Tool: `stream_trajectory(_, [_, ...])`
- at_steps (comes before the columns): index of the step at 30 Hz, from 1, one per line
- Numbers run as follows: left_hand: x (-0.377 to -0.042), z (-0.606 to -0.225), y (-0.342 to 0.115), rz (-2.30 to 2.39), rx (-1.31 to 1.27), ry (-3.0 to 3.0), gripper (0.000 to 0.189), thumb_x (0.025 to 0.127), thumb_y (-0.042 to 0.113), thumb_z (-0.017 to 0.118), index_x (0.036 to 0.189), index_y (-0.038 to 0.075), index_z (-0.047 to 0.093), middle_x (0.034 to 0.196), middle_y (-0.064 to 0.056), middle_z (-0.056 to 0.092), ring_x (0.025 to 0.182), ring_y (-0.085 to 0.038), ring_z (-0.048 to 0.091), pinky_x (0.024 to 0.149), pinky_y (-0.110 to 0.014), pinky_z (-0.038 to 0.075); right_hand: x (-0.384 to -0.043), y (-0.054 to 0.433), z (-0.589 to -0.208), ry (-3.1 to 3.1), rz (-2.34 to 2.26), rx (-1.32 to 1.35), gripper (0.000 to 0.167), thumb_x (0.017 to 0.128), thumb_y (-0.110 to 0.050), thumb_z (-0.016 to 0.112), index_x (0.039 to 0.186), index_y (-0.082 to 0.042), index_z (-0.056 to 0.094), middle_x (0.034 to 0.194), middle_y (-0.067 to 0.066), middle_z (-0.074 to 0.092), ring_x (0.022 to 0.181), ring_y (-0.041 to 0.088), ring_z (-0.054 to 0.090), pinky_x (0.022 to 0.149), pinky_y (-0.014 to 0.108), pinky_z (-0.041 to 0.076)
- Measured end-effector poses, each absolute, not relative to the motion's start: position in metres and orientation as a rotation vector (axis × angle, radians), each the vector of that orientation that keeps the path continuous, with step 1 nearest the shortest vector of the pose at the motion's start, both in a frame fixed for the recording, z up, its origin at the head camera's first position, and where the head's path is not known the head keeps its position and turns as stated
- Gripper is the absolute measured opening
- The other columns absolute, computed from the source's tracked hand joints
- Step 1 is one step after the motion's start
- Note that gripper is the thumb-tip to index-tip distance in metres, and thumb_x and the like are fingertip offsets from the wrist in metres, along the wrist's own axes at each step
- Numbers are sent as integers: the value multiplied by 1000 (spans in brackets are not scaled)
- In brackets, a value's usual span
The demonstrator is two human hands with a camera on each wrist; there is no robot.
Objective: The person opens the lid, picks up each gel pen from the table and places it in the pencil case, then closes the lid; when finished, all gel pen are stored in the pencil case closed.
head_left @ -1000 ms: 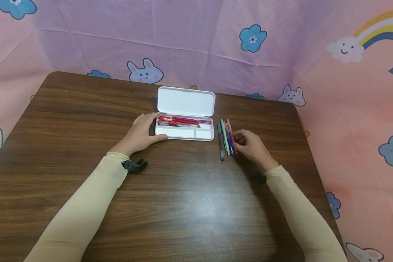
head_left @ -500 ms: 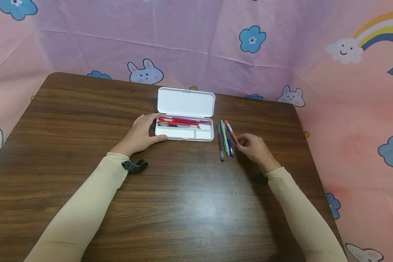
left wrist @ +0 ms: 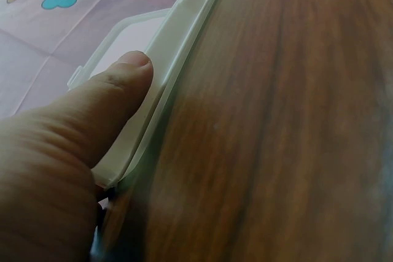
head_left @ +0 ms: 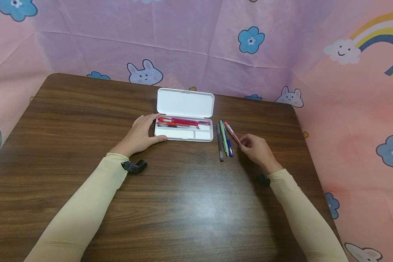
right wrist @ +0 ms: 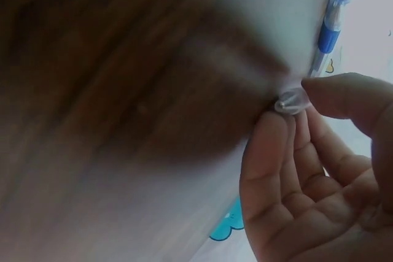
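Observation:
A white pencil case (head_left: pixel 175 135) lies with its lid up, several red and purple pens (head_left: pixel 183 122) in its back compartment. My left hand (head_left: pixel 135 134) holds the case by its left end; in the left wrist view the thumb (left wrist: pixel 126 81) presses on its front wall. Right of the case, my right hand (head_left: pixel 257 149) pinches the near end of a red pen (head_left: pixel 231 132) between thumb and fingers. That end shows as a clear tip (right wrist: pixel 291 101) in the right wrist view. The pen slants away from the others beside it.
Left of the red pen lie a blue pen (head_left: pixel 229 144), a light green pen (head_left: pixel 224 138) and a grey pen (head_left: pixel 219 143), side by side on the brown wooden table (head_left: pixel 170 196). A patterned cloth (head_left: pixel 190 43) hangs behind the table.
My right hand has shifted slightly right and toward me, swinging the red pen's near end away from the blue pen. The left hand and the case have stayed in place.

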State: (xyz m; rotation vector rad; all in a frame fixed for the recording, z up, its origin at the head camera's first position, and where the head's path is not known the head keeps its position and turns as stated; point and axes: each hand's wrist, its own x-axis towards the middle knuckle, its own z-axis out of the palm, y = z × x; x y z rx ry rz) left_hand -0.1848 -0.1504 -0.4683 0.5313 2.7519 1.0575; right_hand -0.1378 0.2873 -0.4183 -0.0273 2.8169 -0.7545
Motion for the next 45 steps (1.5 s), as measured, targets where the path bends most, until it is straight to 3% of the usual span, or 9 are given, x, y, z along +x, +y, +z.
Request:
stream_trajectory(19, [-185, -469, -151, 1060, 534, 2756, 100, 88, 63, 74, 162, 13, 31, 165, -15, 34, 155, -37, 24, 130, -51, 5, -145, 275, -412, 2992, -811, -215, 18, 99, -16, 71, 114, -8, 71, 103, 9, 70, 90, 26, 63, 83, 46, 58])
stream_trajectory(32, [-184, -467, -151, 1054, 533, 2754, 99, 88, 62, 74, 162, 13, 31, 165, -14, 34, 155, -35, 24, 130, -50, 5, -171, 229, -399, 3027, -765, -452, 17, 98, -13, 71, 114, -7, 73, 103, 8, 70, 91, 23, 69, 81, 43, 60])
stream_trajectory(45, [-183, -467, -151, 1074, 552, 2754, 98, 88, 61, 75, 162, 13, 32, 164, -14, 36, 155, -35, 26, 130, -51, 6, -201, 171, -397, 3014, -484, -713, 16, 100, -16, 68, 113, -14, 75, 104, 2, 70, 87, 18, 64, 72, 39, 57])
